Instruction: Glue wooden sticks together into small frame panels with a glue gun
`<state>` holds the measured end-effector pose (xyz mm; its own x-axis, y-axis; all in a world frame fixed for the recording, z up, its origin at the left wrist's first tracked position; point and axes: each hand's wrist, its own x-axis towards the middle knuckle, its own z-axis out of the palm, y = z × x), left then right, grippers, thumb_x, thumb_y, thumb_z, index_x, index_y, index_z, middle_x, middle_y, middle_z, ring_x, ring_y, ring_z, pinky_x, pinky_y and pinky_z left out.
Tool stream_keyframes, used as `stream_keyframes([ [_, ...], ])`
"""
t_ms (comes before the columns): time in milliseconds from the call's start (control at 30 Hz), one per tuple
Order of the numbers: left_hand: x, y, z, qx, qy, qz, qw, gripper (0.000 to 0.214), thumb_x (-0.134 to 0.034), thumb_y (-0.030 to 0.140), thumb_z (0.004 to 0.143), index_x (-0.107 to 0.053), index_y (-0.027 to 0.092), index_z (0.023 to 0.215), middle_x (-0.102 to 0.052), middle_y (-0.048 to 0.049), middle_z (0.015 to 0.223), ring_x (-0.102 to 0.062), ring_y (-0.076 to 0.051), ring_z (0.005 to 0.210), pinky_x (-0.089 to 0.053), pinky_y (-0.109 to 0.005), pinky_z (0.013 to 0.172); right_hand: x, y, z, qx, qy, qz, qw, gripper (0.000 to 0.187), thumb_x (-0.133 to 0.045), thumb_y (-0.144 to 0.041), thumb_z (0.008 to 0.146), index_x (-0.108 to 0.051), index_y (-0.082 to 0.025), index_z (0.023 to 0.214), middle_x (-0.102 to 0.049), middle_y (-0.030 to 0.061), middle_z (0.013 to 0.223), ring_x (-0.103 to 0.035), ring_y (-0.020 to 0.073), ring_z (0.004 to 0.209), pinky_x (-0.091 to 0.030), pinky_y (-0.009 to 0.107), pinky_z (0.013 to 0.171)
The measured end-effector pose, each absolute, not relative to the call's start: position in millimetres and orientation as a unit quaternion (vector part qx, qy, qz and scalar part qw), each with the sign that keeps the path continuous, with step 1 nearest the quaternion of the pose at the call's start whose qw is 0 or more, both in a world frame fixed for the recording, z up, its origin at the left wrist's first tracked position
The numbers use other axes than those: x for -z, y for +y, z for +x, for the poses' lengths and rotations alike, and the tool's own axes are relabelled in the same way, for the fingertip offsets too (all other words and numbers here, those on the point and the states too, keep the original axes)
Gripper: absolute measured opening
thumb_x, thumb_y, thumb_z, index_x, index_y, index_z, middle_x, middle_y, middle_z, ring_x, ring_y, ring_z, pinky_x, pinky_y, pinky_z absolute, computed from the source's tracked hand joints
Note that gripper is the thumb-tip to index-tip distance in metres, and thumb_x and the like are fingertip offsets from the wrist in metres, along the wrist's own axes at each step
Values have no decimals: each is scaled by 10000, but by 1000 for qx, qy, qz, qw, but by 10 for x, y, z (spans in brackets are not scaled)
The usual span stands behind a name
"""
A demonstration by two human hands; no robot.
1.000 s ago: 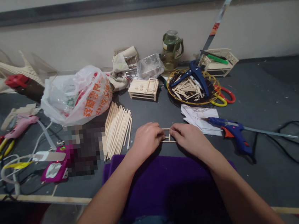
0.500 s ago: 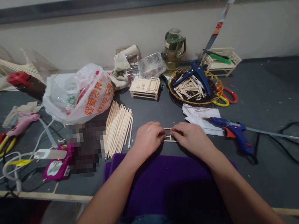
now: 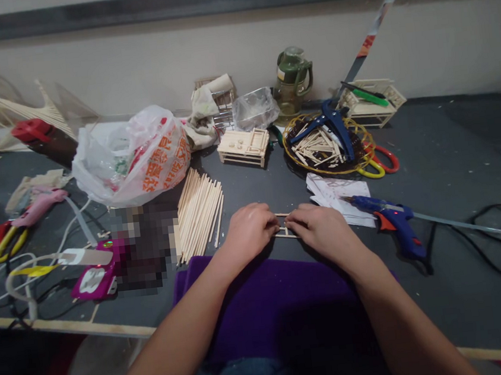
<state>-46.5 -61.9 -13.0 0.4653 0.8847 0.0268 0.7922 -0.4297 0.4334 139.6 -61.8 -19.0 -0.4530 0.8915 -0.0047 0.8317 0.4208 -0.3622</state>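
Between my two hands lies a small frame of thin wooden sticks [image 3: 286,237], with long rails and a short crosspiece showing. My left hand [image 3: 253,230] pinches its left end, and my right hand [image 3: 316,228] pinches its right end near the crosspiece. Both ends of the frame are hidden by my fingers. A purple cloth [image 3: 283,291] is spread under my forearms. Left of my left hand is a pile of loose wooden sticks [image 3: 200,216]. A blue hot glue gun [image 3: 392,220] rests to the right, its tip by a folded paper [image 3: 335,199].
Farther back stand a small stick-built table model [image 3: 244,148], a basket [image 3: 292,162] with short sticks and a blue tool, and a green-lidded jug [image 3: 293,81]. Scissors [image 3: 386,160] lie beside the basket. At left are a white plastic bag [image 3: 135,158], a pink glue gun [image 3: 40,206] and cables.
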Motion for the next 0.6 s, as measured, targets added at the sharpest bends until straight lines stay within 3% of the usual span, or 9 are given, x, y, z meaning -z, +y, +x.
stream_keyframes([
  [600, 129, -620, -465, -122, 500, 838, 182, 150, -575, 261, 842, -717, 217, 824, -626, -21, 763, -569, -179, 788, -385, -291, 653, 178, -592, 1451, -183, -844, -497, 88, 152, -535, -270, 885, -687, -253, 878, -656, -6, 808, -597, 142, 752, -340, 244, 631],
])
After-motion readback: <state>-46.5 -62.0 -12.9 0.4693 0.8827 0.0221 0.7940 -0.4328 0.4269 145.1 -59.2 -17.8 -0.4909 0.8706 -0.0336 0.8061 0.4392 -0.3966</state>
